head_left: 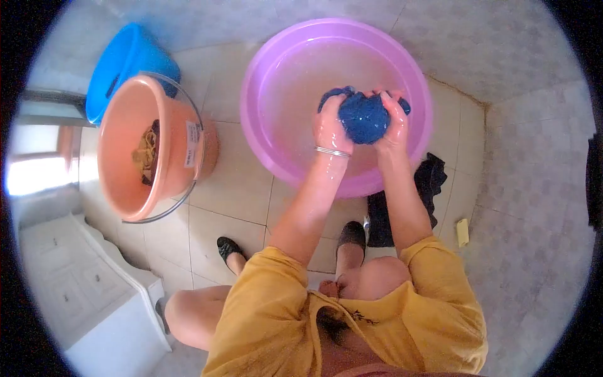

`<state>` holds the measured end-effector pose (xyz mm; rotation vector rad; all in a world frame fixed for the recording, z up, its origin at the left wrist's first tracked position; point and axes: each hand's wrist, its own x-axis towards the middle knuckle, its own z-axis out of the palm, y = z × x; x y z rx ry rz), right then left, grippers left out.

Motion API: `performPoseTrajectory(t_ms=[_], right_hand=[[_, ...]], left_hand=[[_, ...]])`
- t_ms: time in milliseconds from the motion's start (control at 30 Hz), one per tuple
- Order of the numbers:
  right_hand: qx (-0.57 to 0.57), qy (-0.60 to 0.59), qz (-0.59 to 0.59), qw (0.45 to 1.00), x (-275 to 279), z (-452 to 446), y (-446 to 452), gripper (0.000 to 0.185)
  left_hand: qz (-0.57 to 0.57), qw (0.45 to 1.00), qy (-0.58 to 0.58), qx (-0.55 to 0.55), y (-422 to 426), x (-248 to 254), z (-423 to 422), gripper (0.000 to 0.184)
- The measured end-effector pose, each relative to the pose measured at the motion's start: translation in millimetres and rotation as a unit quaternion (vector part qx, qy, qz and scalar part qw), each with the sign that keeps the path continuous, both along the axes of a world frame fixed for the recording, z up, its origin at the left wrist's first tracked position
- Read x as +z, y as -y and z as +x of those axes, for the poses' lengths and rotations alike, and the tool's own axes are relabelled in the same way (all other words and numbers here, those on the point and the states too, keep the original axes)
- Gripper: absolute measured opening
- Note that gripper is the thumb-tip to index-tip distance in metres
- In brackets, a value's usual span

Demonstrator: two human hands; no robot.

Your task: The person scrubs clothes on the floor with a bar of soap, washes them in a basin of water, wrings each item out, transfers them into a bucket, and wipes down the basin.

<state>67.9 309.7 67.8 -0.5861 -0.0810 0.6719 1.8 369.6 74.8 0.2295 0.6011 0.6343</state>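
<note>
A wet, bunched dark blue cloth (364,118) is held over the purple basin (260,135), which has cloudy water in it. My left hand (331,124), with bangles at the wrist, grips the cloth from one side, its fingers curled round it. On the other side my right hand (394,122) grips the same cloth, fingers bent over its top. Both hands are wet, and the cloth bulges between the palms.
An orange bucket (129,188) holding yellow and dark cloths stands left, beside a blue tub (103,72). Black cloth (429,182) lies on the tiles near the basin. A yellowish bar (463,232) is further right. A white cabinet (94,283) stands lower left.
</note>
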Motion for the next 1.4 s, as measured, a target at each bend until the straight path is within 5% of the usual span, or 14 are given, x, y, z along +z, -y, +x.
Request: performPoseTrajectory(t_ms=[100,167,267,433,600,667,800,1000,1133,1200,1267,1300,1333,1400], right_hand=[[-0.015,-0.109,-0.087,0.99,-21.3,7.1,-3.1,0.01],[0.084,-0.186,-0.105,0.973,-32.7,11.7,-1.0,0.01],[0.089,-0.061,-0.046,0.993,-38.3,4.3,4.1,0.014],[0.293,-0.032,-0.141,0.945,-18.9,6.8,22.6,0.019],[0.346,0.005,-0.28,0.896,16.9,-5.6,26.0,0.013],[0.429,-0.003,-0.297,0.853,21.2,-7.2,21.9,0.011],[0.443,0.112,-0.288,0.842,49.4,-20.5,24.7,0.011],[0.464,0.407,-0.356,0.702,27.0,-23.1,9.9,0.019],[0.435,0.43,-0.49,0.622,17.1,-10.0,-27.6,0.03],[0.366,0.513,-0.388,0.673,39.6,7.3,-30.5,0.037],[0.299,0.479,-0.288,0.773,44.2,39.4,-10.2,0.04],[0.272,0.5,-0.328,0.754,68.4,56.4,13.8,0.036],[0.245,0.523,-0.365,0.73,89.4,75.0,46.3,0.033],[0.153,0.534,-0.408,0.725,26.3,140.3,104.9,0.041]], left_hand=[[0.174,0.973,-0.127,0.084,5.4,2.8,4.4,0.015],[0.555,0.749,-0.323,0.163,7.7,5.1,3.9,0.016],[0.727,0.614,-0.29,0.1,9.7,20.1,-4.6,0.018],[0.859,0.478,-0.182,0.034,9.7,45.4,-19.4,0.018],[0.865,0.498,-0.063,-0.016,23.3,74.6,-41.1,0.013],[0.943,0.315,-0.052,-0.09,26.3,77.4,-52.7,0.021],[0.955,0.289,-0.014,-0.059,41.9,70.4,-65.3,0.011],[0.957,0.257,0.067,-0.121,39.8,35.8,-66.5,0.009],[0.968,0.166,-0.014,-0.185,11.2,-1.9,-44.5,0.013],[0.963,0.071,-0.049,-0.255,-20.6,44.7,-49.8,0.018],[0.933,0.209,-0.202,-0.211,-55.4,90.5,-82.1,0.026],[0.921,0.155,-0.278,-0.225,-69.1,129.1,-92.9,0.025],[0.83,0.238,-0.453,-0.224,-66.5,170.5,-106.6,0.021],[0.865,0.246,-0.435,-0.044,-148.6,183.7,-175.0,0.018]])
